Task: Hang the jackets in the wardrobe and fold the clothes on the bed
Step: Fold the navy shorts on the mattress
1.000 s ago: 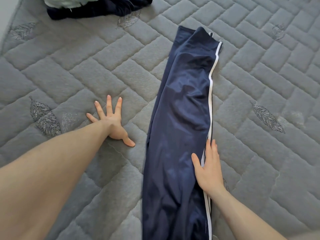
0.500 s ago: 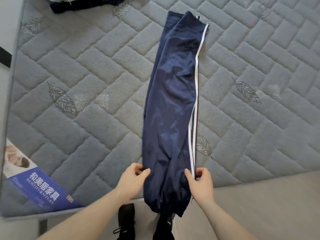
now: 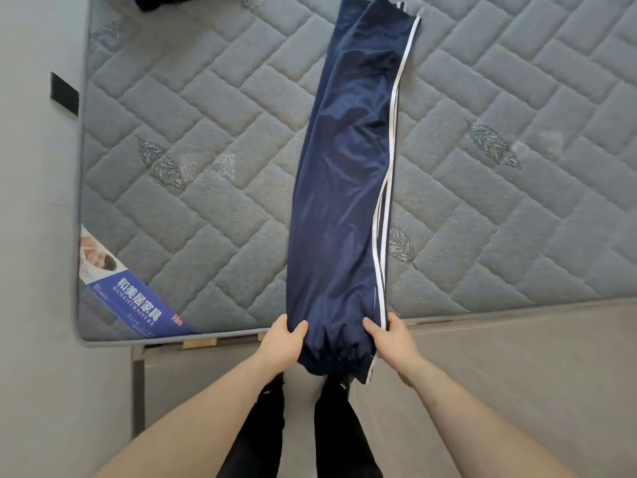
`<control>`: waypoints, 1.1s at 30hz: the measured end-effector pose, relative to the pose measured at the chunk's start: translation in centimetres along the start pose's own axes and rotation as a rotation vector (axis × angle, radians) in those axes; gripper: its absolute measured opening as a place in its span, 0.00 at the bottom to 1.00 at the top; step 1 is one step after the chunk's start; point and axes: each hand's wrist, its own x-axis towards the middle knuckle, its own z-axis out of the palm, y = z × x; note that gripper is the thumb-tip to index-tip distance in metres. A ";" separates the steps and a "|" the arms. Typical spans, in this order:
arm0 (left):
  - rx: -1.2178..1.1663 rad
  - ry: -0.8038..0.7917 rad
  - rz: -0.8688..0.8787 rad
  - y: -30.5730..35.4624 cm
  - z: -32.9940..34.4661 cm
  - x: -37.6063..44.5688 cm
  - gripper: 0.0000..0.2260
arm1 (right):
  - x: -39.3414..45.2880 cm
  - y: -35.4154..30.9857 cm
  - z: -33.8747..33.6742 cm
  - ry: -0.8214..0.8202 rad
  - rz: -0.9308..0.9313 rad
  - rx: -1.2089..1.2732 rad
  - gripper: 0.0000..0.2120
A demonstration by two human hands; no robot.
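Lying lengthwise on the grey quilted mattress (image 3: 213, 108), a pair of navy track trousers (image 3: 344, 188) is folded leg over leg, with white side stripes (image 3: 386, 188) running down its right edge. The far end sits near the top of the frame; the gathered elastic cuff end (image 3: 336, 353) overhangs the mattress's near edge.

Item, left hand (image 3: 281, 341): grips the left side of the trousers just above the cuff, thumb on top of the fabric, fingers curled beneath and out of sight.

Item, right hand (image 3: 393, 339): grips the right side at the same level, thumb on the navy cloth, fingers wrapped round the striped edge. The two hands lie level, with the width of the garment between them.

Item, mattress surface: herringbone quilting with embroidered leaf motifs (image 3: 160, 163). A blue printed label (image 3: 138, 301) with white characters lies at the near left corner.

Item, dark garment (image 3: 146, 1): a small part shows at the top edge of the frame, on the mattress, well apart from the trousers; its kind cannot be told.

Item, bed frame (image 3: 138, 391): a dark upright and pale wooden slat ends (image 3: 200, 343) show below the mattress's near edge.

Item, person's legs (image 3: 300, 432): in black trousers, standing against the bed directly beneath the hanging cuffs, between the two bare forearms.

Item, floor (image 3: 517, 374): pale, to the right of the legs.
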 end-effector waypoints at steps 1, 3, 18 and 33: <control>0.035 0.010 -0.007 -0.4 -0.3 -0.8 0.15 | -0.7 0.1 0.0 -0.016 0.022 0.009 0.10; 0.079 0.008 -0.015 -1.4 -0.7 -2.4 0.16 | -2.3 0.8 0.1 -0.065 0.091 0.015 0.11; -0.524 0.033 0.008 11.6 -8.1 -0.7 0.20 | -0.9 -9.2 -1.7 -0.073 0.166 0.391 0.08; 0.039 0.132 0.023 11.8 -7.3 10.5 0.39 | 6.9 -12.5 -1.1 0.206 0.009 -0.086 0.36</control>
